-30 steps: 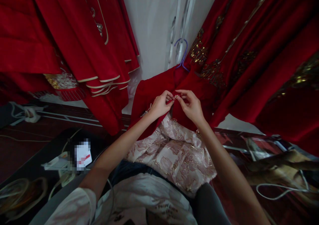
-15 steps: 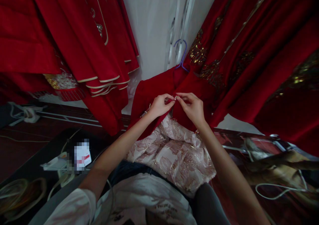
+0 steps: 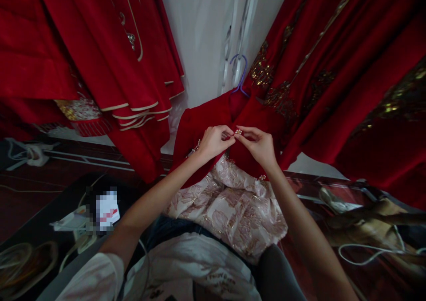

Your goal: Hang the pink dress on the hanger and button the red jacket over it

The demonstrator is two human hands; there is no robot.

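A red jacket (image 3: 196,123) with a pale brocade skirt part (image 3: 226,212) below it hangs on a purple hanger (image 3: 240,88) and spreads over my lap. At its front opening sits a small pearl-studded button (image 3: 238,132). My right hand (image 3: 261,145) pinches this button between thumb and fingers. From the other side, my left hand (image 3: 216,141) pinches the jacket's front edge right beside the button, its fingertips nearly meeting those of the right. The exact grip of the left fingertips is partly hidden. Beaded trim (image 3: 196,148) shows on the jacket near my left wrist.
Red garments (image 3: 140,83) with cream piping hang at the left; red gowns with gold sequins (image 3: 262,70) hang at the right. A phone (image 3: 108,210) lies on a dark surface by my left arm. A white cord (image 3: 362,256) loops at the lower right.
Both hands stay at the jacket's front, with small finger shifts. More of the pearl button's face shows now between the fingertips. The whole view has shifted slightly.
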